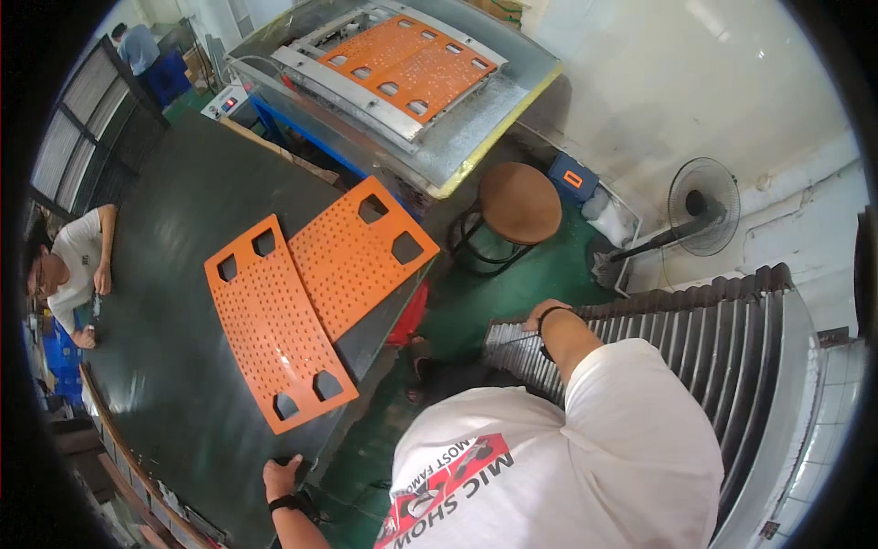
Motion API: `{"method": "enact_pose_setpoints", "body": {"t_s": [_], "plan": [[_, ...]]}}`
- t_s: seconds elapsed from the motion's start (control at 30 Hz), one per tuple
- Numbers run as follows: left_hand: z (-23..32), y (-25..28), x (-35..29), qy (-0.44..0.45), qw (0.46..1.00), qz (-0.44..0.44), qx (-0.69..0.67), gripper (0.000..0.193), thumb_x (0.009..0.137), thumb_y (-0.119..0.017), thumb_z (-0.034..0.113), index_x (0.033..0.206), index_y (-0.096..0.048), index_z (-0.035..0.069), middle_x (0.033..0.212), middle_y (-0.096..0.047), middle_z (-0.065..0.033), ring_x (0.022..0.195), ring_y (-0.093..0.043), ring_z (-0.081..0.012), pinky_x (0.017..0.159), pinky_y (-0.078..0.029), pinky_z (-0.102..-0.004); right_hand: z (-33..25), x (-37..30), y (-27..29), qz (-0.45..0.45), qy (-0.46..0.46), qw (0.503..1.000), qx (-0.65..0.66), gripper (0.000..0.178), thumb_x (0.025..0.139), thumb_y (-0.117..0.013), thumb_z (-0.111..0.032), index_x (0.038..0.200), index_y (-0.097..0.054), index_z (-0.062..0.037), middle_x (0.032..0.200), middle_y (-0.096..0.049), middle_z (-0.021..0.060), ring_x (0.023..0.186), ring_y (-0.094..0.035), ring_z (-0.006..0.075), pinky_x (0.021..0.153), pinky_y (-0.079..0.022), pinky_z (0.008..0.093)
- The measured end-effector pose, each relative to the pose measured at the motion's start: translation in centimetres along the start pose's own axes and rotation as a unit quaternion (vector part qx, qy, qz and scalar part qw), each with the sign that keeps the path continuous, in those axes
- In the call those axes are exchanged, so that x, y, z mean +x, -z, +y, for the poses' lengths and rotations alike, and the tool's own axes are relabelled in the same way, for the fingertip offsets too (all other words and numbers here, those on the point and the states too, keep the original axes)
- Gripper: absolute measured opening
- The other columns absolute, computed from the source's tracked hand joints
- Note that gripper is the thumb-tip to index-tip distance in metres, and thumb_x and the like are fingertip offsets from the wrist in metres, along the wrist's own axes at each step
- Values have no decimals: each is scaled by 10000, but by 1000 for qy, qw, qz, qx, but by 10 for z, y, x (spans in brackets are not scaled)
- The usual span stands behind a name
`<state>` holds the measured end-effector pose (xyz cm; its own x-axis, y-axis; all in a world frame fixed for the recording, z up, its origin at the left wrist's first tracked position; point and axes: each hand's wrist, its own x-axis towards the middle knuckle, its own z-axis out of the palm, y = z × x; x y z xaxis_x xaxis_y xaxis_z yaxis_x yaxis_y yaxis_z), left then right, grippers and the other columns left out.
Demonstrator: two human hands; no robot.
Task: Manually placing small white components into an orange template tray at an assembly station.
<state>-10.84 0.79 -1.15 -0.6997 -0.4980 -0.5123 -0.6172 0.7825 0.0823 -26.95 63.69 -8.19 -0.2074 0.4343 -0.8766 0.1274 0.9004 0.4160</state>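
Observation:
My left hand point(282, 478) is at the near edge of the dark worktable, closed around a small black thing I cannot make out. Out to the right, my right hand point(546, 314) curls over the near corner of a ribbed metal stack point(677, 334). Closest to my left hand lies an orange perforated panel point(274, 325), with larger cut-outs at its ends. It partly overlaps a second orange panel point(352, 247) of the same kind. Both lie flat on the worktable point(165, 302), apart from my hands.
Beyond the table, a metal machine bed point(457, 165) carries more orange perforated sheet point(412, 64). A round brown stool point(519, 203) and a standing fan point(702, 209) are to the right. A co-worker point(78, 265) leans at the table's left edge; another person point(137, 48) is farther back.

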Motion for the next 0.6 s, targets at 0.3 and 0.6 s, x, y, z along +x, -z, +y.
{"method": "enact_pose_setpoints", "body": {"t_s": [0.3,0.6], "plan": [[28,-17,-29,55,986,126,-100,424,716,-683,264,833,-498,-99,739,-512,-207,724,-493,-382,681,-396,-442,-16,6,73,50,51,997,15,462,714,-548,-275,1142,-555,-102,1211,-502,122,1124,-465,319,946,-301,543],[268,13,-48,10,949,279,-147,258,799,-595,143,928,-476,-46,932,-452,-158,913,-455,-323,783,-374,-384,-13,103,240,218,251,942,48,292,753,-529,-230,954,-640,-50,1049,-577,179,1012,-539,324,858,-416,396]]}}
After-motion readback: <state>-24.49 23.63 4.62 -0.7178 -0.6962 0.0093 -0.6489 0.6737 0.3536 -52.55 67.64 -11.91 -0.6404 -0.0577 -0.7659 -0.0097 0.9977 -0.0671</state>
